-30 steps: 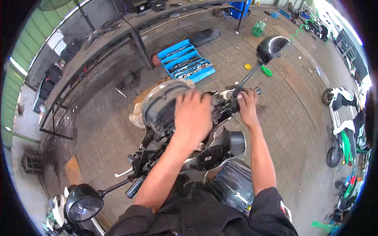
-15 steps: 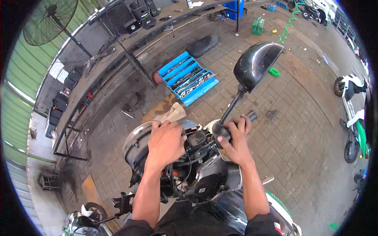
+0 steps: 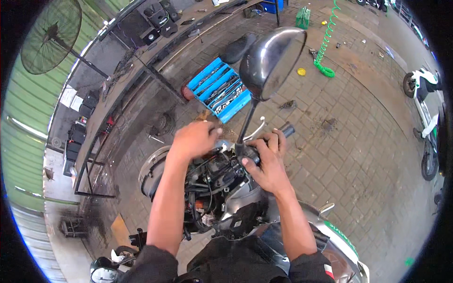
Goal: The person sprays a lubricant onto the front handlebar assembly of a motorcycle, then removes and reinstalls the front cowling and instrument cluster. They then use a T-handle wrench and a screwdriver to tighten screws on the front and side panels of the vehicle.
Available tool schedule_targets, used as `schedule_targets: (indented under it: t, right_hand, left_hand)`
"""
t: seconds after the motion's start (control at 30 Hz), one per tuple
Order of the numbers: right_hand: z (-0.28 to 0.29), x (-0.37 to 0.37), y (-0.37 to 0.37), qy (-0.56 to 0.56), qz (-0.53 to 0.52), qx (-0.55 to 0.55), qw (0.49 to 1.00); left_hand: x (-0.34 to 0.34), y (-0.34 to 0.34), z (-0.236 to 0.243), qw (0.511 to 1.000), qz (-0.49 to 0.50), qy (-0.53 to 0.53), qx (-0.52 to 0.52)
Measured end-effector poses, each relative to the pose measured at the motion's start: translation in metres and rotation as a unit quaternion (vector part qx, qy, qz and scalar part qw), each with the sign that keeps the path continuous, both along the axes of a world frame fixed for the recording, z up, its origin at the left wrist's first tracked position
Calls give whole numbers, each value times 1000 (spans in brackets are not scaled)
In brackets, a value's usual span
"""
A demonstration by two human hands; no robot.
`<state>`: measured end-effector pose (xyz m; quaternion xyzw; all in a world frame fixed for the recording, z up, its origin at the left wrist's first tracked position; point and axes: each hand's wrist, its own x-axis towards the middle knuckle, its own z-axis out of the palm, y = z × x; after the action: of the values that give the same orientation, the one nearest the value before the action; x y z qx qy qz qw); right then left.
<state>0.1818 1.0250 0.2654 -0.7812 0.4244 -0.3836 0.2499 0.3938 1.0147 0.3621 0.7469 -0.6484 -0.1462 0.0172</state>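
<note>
the right hand's fingers curl over the handlebar (image 3: 287,128), with the thumb on the near side, close by the foot of the mirror stem (image 3: 248,120); the right hand (image 3: 268,165) is closed around the bar, whose black grip end juts out past it. the left hand (image 3: 192,140) is raised over the front of the motorcycle (image 3: 241,202), its fingers bent and drawn together, the tips turned away from view, so one cannot tell whether they hold or touch anything.

the motorcycle stands directly in front of the person, between and below the two forearms. bundled black wiring (image 3: 204,189) lies exposed at its middle, and a rounded front shell (image 3: 151,175) shows to the left of the left forearm. a pale lever (image 3: 258,128) reaches out ahead of the right hand, and the dark round mirror (image 3: 257,63) rises above it on the stem.

farther off, a blue toolbox (image 3: 234,112) sits open on the brick floor (image 3: 358,146), tools in its trays, near a black seat (image 3: 238,48). a green coiled hose (image 3: 325,47) hangs beyond the mirror, and a long workbench (image 3: 96,120) runs along the left.
</note>
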Motion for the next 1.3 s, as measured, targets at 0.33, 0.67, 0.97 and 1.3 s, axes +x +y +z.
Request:
schedule_targets:
  t: [0.33,0.67,0.97,1.3]
  right_hand:
    - [-1,-1,5,-33,-26,-7,999]
    - [-1,0,10,-40,-26,-20,999]
    - [-22,-5,0,10,-53,-74,996]
    - [-1,32,103,-47,-113,-64,990]
  left_hand:
    - [13,-20,-27,976,-93,136,145]
    - [12,13,-25,915,34,391,98]
    - [-15,154,99,891,140,415,-122]
    - [-25,262,46,981,22,7,-195]
